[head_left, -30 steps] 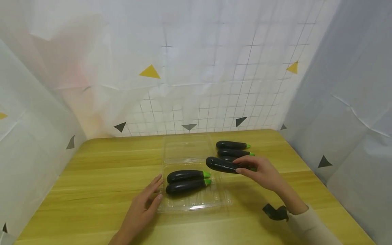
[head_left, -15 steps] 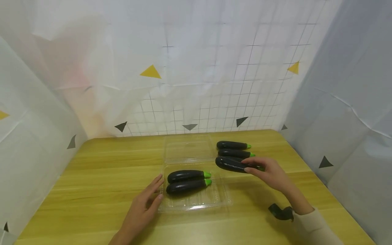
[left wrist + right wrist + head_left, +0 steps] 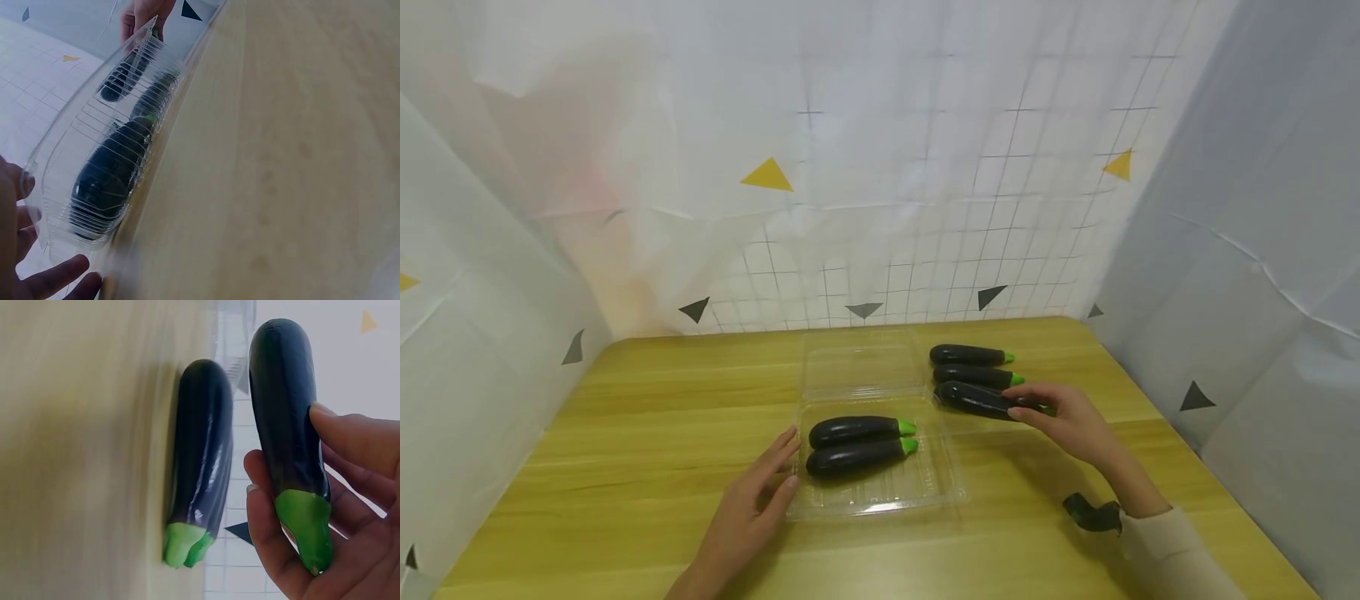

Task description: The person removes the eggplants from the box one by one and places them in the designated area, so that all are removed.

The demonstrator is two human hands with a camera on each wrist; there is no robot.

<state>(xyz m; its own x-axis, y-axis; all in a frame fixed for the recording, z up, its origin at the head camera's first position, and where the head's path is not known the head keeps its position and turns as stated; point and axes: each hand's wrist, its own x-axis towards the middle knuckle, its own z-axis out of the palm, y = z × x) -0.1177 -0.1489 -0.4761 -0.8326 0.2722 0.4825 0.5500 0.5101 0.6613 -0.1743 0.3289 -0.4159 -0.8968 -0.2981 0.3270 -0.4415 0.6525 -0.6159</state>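
Observation:
My right hand (image 3: 1070, 423) pinches a dark purple eggplant (image 3: 976, 400) near its green stem end. In the right wrist view the held eggplant (image 3: 284, 406) is in the air, apart from other eggplants (image 3: 201, 444) lying on the table. The head view shows two of these, a far eggplant (image 3: 967, 355) and a nearer eggplant (image 3: 973, 376). An open clear plastic clamshell box (image 3: 887, 504) holds two eggplants side by side, a back one (image 3: 853, 430) and a front one (image 3: 856, 457). At the box's left edge rests my left hand (image 3: 741, 510), fingers loosely spread.
The box's clear lid (image 3: 861, 367) lies folded back behind its base. All of this is on a wooden table (image 3: 655, 450). White sheets (image 3: 865, 125) with grid lines and triangles stand behind and at both sides. A dark strap (image 3: 1090, 512) hangs by my right wrist.
My right hand has moved to the right with the eggplant, away from the box and over the right-hand row. My left hand has stayed at the box edge.

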